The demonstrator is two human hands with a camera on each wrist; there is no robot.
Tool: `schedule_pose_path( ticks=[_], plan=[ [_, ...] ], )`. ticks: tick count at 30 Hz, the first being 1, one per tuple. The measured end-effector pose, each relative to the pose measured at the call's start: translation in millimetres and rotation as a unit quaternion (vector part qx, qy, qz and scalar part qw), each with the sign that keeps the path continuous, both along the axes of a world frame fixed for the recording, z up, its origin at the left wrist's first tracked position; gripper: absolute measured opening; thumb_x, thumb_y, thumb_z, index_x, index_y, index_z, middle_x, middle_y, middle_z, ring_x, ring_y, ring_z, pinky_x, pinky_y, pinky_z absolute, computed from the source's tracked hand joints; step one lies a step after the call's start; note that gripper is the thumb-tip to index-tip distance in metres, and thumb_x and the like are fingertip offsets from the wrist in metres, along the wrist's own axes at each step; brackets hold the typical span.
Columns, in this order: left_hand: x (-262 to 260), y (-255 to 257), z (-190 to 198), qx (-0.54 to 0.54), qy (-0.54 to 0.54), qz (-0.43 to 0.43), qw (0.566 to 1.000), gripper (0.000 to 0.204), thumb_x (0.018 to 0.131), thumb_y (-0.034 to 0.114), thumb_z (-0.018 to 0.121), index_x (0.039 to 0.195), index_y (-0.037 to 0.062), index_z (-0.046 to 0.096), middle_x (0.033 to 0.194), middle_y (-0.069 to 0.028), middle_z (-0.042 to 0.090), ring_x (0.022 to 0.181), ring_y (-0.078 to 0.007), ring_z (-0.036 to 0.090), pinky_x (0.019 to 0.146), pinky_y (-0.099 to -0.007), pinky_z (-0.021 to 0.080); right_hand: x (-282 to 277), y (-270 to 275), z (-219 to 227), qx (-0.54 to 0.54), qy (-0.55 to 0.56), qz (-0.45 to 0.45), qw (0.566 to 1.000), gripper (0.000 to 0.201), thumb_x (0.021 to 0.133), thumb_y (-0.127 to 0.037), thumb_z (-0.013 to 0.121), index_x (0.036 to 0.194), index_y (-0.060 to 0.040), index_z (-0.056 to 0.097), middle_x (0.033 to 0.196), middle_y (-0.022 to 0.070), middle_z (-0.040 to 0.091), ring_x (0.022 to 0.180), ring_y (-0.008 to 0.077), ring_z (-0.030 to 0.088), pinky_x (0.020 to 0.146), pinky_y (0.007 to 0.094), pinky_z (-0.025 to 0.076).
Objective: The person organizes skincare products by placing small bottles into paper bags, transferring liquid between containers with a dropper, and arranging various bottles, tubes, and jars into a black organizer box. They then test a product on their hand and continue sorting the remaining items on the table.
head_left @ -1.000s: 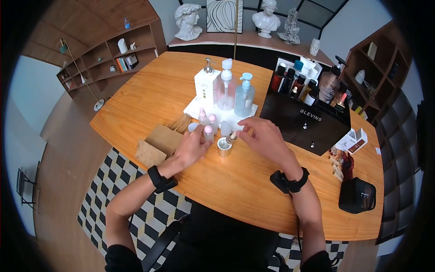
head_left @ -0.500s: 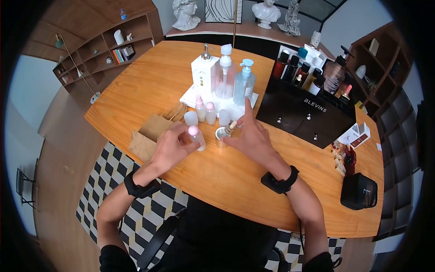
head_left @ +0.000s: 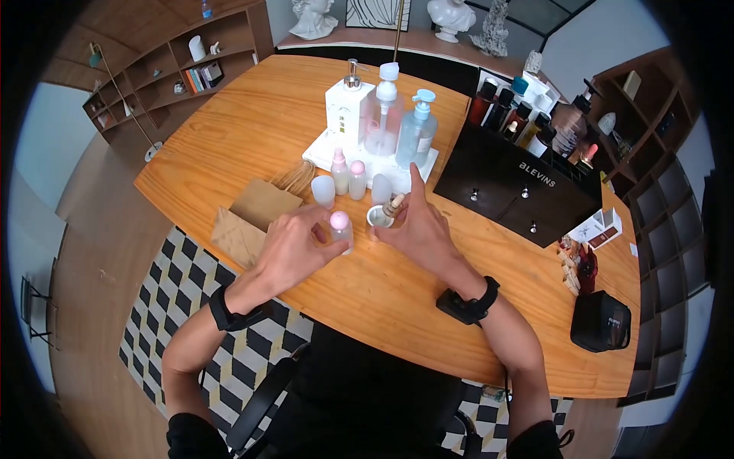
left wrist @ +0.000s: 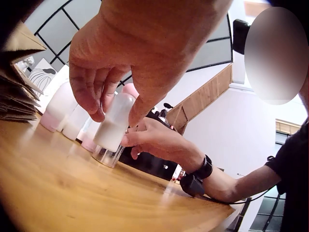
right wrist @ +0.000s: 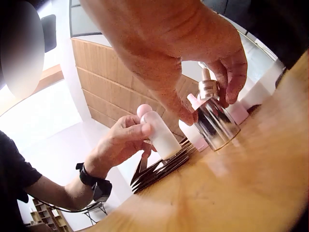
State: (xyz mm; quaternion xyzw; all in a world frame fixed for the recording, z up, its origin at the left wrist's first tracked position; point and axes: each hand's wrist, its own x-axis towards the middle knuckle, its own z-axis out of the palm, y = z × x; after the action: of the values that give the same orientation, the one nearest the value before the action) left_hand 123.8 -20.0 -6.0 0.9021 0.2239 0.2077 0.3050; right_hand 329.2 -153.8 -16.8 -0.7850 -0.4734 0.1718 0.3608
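Observation:
My left hand pinches a small frosted bottle with a round pink cap between thumb and fingers. In the left wrist view, milky liquid shows inside that bottle. My right hand has thumb and fingers on either side of a shiny silver cup, its index finger pointing away. A dropper with a pale bulb and metallic collar leans out of this cup, its lower end hidden inside. Behind stand a pink-topped spray bottle, another pink-capped bottle and a frosted white container.
Three pump bottles, including a blue one, stand on a white tray at the back. A black organizer box full of cosmetics is at right. Kraft paper bags lie left; a black pouch sits far right.
My left hand has drawn the pink-capped bottle away from the other bottles, left and towards me. The right hand has shifted from the dropper's top to around the silver cup.

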Motion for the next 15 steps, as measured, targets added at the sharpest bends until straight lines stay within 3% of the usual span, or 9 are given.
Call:
schedule_pose_path(
  ticks=[2,9,11,15],
  plan=[
    [3.1,0.5,1.9,0.006,0.016,0.02,1.0,0.039,0.084,0.015,0.087,0.113,-0.0055,0.072,0.086,-0.0147,0.075,0.075,-0.0216,0.074,0.068,-0.0368,0.056,-0.3,-2.7,5.1,-0.013,-0.034,0.011,0.999,0.121,0.081,-0.03,0.086,0.167,0.0072,0.008,0.116,0.026,0.071,0.108,0.0414,0.071,0.093,0.0495,0.054],
    [15.2,6.8,-1.6,-0.022,0.027,0.005,0.999,0.034,0.086,0.015,0.085,0.111,-0.0045,0.072,0.092,-0.0146,0.079,0.077,-0.0206,0.076,0.067,-0.0365,0.056,7.5,-14.6,25.5,-0.095,-0.073,0.049,0.992,0.112,0.083,-0.03,0.079,0.166,0.0079,0.015,0.115,0.0263,0.071,0.109,0.0428,0.07,0.095,0.0563,0.051],
    [18.3,9.2,-7.4,-0.053,-0.045,-0.028,0.997,0.031,0.087,0.012,0.083,0.109,-0.0047,0.069,0.091,-0.0114,0.078,0.074,-0.0152,0.072,0.065,-0.0334,0.053,8.5,-16.3,30.9,-0.124,-0.067,0.075,0.987,0.113,0.082,-0.032,0.08,0.167,0.0071,0.015,0.119,0.0267,0.07,0.114,0.0432,0.069,0.098,0.0591,0.05],
    [22.4,9.2,2.9,-0.085,-0.028,-0.018,0.996,0.028,0.089,0.01,0.081,0.11,-0.0035,0.068,0.09,-0.0054,0.076,0.069,-0.0068,0.061,0.062,-0.0273,0.048,15.2,-25.1,26.6,-0.079,-0.114,0.095,0.986,0.11,0.081,-0.037,0.082,0.165,0.0066,0.024,0.124,0.0267,0.069,0.117,0.0419,0.068,0.101,0.0547,0.05]
  ],
)
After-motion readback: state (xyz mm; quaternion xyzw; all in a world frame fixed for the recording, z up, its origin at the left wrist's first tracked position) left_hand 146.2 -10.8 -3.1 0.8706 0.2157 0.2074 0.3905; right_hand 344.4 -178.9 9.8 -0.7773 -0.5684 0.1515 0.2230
